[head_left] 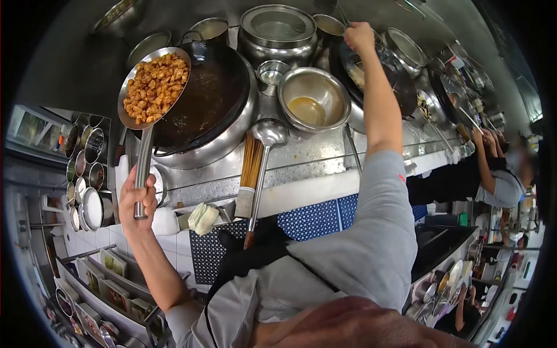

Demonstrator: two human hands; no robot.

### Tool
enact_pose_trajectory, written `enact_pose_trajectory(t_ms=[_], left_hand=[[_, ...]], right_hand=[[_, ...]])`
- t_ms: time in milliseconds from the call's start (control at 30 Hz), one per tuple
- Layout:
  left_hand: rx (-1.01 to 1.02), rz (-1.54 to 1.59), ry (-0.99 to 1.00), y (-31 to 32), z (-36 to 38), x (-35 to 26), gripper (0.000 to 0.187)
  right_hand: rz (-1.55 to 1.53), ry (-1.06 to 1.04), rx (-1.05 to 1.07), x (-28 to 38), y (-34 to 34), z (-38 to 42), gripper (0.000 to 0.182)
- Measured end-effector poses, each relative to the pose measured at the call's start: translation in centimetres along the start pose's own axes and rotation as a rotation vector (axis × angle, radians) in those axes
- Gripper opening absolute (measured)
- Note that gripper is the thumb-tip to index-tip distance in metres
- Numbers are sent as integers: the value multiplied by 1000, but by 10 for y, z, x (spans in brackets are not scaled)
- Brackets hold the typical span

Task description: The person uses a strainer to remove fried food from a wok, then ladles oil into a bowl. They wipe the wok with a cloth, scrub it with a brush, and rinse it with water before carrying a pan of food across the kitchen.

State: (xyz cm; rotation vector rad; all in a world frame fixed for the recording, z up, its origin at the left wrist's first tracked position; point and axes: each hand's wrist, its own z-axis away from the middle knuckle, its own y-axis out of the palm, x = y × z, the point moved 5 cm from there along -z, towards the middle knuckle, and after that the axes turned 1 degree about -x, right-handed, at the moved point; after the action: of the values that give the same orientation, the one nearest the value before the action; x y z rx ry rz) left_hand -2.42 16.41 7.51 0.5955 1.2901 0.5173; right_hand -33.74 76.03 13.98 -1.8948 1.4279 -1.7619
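My left hand [138, 197] is wrapped round the metal handle of a wide strainer [123, 109]. Browned, diced pieces [156, 87] that look like fried chicken fill it. The strainer overlaps the left edge of a large black wok [223, 93] with dark oil inside. My right arm stretches far forward, its hand [360, 37] closed at the back of the range on a thin-handled metal utensil [343, 16]; its working end is unclear. Below that hand sits a second dark wok [400, 81], partly hidden by my forearm.
Between the woks stand a steel bowl [290, 87] with yellowish liquid, a small metal cup [272, 75] and a lidded pot [278, 26]. A ladle [270, 133] and bamboo brush [251, 162] lie across the front ledge. A crumpled cloth [203, 218] is nearby. Another person [499, 180] works at right.
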Motion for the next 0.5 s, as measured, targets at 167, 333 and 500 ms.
enact_pose_trajectory(t_ms=[167, 333, 500], left_hand=[[-67, -2, 17, 20, -1, 11, 66], [-44, -17, 32, 20, -9, 16, 64], [-14, -9, 36, 13, -12, 17, 63]], right_hand=[[478, -190, 61, -36, 72, -30, 34], [605, -191, 64, -55, 79, -34, 32], [443, -253, -78, -34, 31, -9, 39]])
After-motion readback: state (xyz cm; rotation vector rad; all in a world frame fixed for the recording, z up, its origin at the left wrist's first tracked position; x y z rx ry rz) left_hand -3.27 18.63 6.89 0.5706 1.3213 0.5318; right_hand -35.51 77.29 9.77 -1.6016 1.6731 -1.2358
